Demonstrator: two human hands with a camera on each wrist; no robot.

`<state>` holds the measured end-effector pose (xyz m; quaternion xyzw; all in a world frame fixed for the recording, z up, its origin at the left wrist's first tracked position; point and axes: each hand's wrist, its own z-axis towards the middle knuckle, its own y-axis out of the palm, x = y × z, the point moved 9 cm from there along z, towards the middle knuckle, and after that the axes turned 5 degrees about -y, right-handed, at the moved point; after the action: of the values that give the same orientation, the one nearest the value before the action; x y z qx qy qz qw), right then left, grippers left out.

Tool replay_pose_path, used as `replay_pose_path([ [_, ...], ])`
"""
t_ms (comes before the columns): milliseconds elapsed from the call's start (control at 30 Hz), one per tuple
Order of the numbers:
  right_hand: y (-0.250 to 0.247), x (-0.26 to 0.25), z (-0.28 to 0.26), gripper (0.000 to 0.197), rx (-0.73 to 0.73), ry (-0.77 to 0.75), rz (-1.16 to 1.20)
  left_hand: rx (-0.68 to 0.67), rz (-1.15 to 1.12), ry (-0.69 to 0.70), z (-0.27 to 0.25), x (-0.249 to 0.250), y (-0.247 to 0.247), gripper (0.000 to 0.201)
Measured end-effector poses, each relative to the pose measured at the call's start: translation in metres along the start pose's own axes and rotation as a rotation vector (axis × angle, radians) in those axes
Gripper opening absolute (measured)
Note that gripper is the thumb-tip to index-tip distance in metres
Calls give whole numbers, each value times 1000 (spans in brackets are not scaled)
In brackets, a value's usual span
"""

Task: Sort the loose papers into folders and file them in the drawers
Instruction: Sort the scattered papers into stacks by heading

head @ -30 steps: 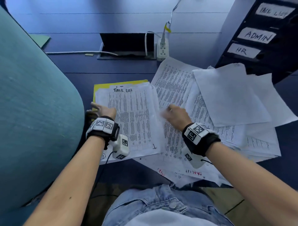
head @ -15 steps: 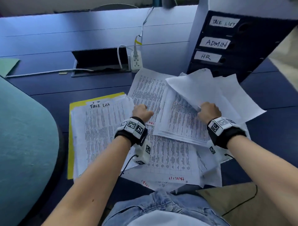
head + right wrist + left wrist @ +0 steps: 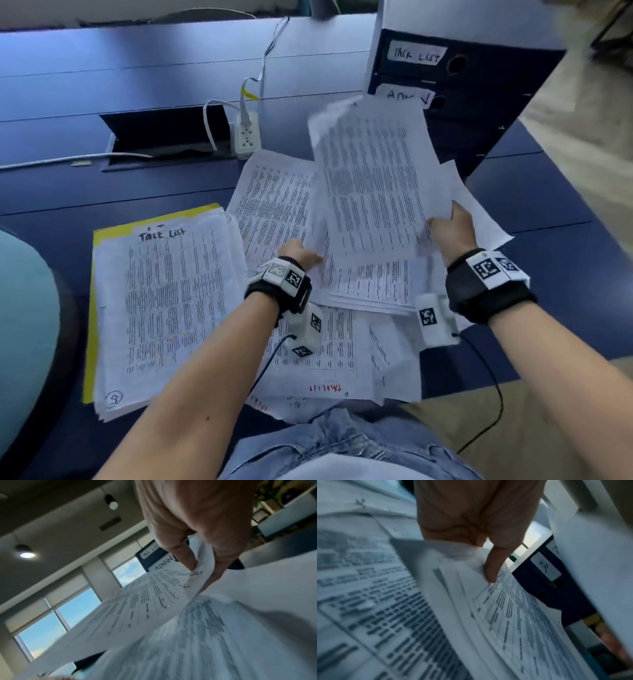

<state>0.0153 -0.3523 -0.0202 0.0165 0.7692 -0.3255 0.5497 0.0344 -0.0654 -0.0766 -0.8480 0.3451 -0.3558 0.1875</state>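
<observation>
Printed sheet (image 3: 373, 185) now raised by right hand (image 3: 454, 229), dense columns, curling

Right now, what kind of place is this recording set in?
Most likely an office. A dark blue desk with a cable hatch and power strip, labelled file drawers, loose printed papers, and ceiling spotlights above large windows.

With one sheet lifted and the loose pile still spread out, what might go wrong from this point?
1. The right hand pinches the lifted sheet only at one edge; it curls and could crease or slip.
2. The left hand holds another sheet in the loose pile, whose front edge overhangs the desk; dragging could push pages off.
3. The lifted sheet's category heading is unreadable here, so it might be misfiled onto the Task List stack.
</observation>
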Motion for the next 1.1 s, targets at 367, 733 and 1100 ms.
replay_pose_path([
  [367, -3, 42, 4, 28, -156, 31, -425, 84, -75, 2, 12, -21, -39, 32],
  [733, 34, -14, 19, 18, -257, -378, -648, 166, 39, 38, 6, -7, -70, 28],
  [1100, 28, 27, 48, 28, -156, 85, -232, 221, -253, -22, 12, -24, -70, 34],
])
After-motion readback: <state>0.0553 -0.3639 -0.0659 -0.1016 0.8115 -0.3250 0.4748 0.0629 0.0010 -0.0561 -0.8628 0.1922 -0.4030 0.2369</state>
